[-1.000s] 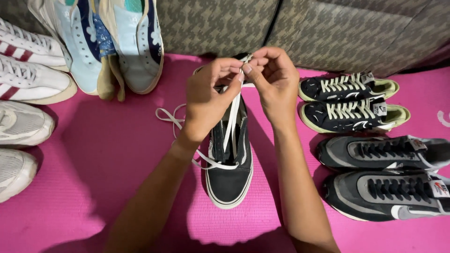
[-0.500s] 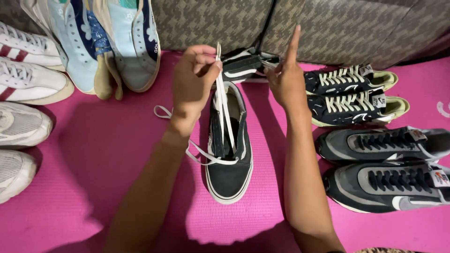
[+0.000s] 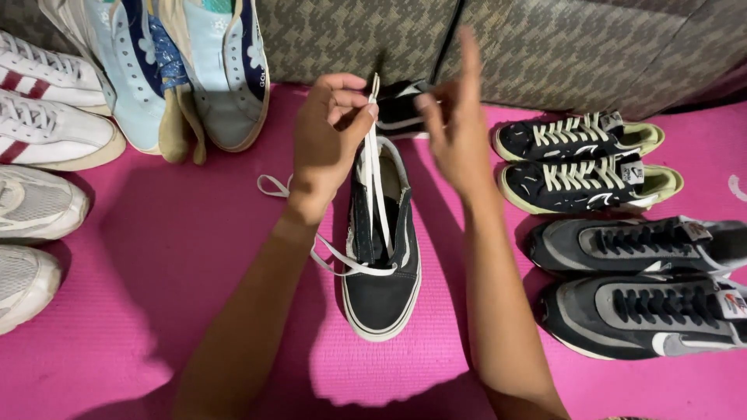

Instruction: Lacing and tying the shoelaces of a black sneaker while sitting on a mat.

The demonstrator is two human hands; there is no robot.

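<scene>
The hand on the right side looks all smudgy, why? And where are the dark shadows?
In the head view, the right hand is smeared by motion blur, its fingers soft-edged, while the left hand pinching the white lace looks sharp; the black shoe and both arms cast dark shadows on the pink mat, so the light comes from above; no glare shows.

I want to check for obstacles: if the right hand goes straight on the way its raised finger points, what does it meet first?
The right hand is blurred, with its finger pointing up the picture. In that line nothing lies before the grey patterned cushion behind the pink mat. Depth is unclear, so it may pass above it.
</scene>
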